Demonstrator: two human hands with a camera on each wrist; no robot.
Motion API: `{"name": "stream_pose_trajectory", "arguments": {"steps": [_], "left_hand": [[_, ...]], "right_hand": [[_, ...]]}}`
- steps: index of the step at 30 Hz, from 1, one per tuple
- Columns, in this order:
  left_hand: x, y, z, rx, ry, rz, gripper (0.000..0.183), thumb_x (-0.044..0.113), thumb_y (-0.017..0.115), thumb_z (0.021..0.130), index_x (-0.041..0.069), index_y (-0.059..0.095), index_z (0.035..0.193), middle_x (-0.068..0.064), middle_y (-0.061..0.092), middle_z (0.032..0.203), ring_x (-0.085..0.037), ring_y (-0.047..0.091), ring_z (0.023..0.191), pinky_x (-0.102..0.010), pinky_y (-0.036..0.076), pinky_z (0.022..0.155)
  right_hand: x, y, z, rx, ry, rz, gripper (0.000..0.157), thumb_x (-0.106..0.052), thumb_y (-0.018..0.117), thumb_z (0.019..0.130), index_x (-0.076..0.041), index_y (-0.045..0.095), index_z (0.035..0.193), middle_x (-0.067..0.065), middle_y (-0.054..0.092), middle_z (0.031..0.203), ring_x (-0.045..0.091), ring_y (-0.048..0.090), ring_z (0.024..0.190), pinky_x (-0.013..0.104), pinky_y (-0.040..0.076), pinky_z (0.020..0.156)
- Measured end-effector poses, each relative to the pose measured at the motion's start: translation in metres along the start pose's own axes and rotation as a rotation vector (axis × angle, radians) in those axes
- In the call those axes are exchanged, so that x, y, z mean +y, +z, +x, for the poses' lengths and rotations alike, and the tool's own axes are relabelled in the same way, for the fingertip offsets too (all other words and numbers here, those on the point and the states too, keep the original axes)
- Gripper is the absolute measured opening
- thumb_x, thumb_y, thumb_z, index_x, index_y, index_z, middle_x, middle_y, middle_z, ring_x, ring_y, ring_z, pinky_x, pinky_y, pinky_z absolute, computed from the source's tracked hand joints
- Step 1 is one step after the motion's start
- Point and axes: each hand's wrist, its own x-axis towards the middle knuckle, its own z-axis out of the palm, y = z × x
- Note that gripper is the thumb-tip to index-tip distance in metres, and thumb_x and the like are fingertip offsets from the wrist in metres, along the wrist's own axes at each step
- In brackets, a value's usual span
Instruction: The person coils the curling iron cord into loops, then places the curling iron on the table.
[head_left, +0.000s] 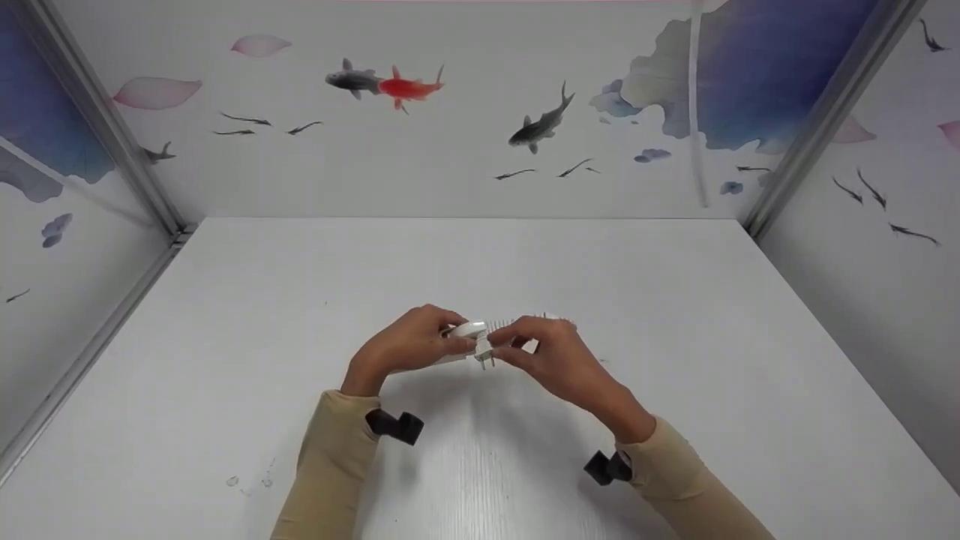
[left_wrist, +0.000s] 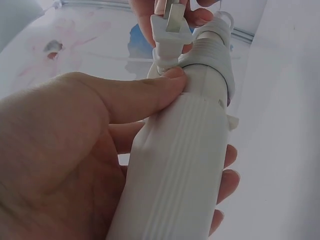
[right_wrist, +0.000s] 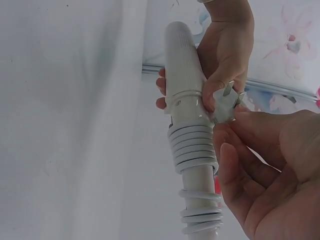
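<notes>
My left hand (head_left: 412,341) grips the thick ribbed handle (left_wrist: 172,165) of a white rod-shaped electrical appliance, thumb on top and fingers wrapped beneath. A white power cord (right_wrist: 194,147) is wound around the slimmer part beyond the handle, in tight coils near it and looser ones farther along. At the cord's end is a white two-pin plug (right_wrist: 226,104), its flat metal prongs pointing away from the appliance. My right hand (head_left: 562,360) pinches this plug between thumb and fingers. The left thumb lies close beside the plug. Fingers partly hide the appliance in the head view.
Both hands are above a white table (head_left: 480,262). A back wall (head_left: 465,165) printed with fish and petals stands behind it, with side panels in metal frames. A black wrist camera (head_left: 397,426) sits on the left sleeve, another (head_left: 607,468) on the right.
</notes>
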Motion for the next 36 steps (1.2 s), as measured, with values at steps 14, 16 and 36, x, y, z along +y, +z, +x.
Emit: {"name": "stream_pose_trajectory", "arguments": {"steps": [14,16,36], "left_hand": [[-0.01,0.003,0.018,0.005,-0.089,0.023,0.035,0.034,0.073,0.091,0.012,0.063,0.116,-0.005,0.068,0.107,-0.016,0.06,0.089,-0.033,0.049,0.079],[-0.011,0.003,0.022,-0.011,-0.096,0.045,0.037,0.035,0.073,0.091,0.012,0.063,0.118,-0.005,0.067,0.109,-0.017,0.06,0.091,-0.035,0.049,0.081],[-0.019,0.004,0.053,-0.109,-0.107,0.128,0.039,0.033,0.068,0.095,0.01,0.06,0.126,-0.011,0.065,0.122,-0.022,0.059,0.105,-0.043,0.047,0.096]], "right_hand": [[0.024,0.0,0.007,0.085,-0.046,-0.179,0.026,-0.015,0.081,0.083,-0.014,0.078,0.109,0.006,0.068,0.124,0.029,0.056,0.117,0.048,0.048,0.096],[0.03,-0.003,0.008,0.089,-0.03,-0.182,0.028,-0.016,0.082,0.083,-0.014,0.078,0.111,0.007,0.067,0.127,0.031,0.054,0.122,0.057,0.041,0.102],[0.08,-0.016,0.012,0.029,0.258,-0.056,0.037,-0.014,0.075,0.089,-0.001,0.068,0.124,0.015,0.069,0.122,0.028,0.065,0.114,0.047,0.052,0.097]]}}
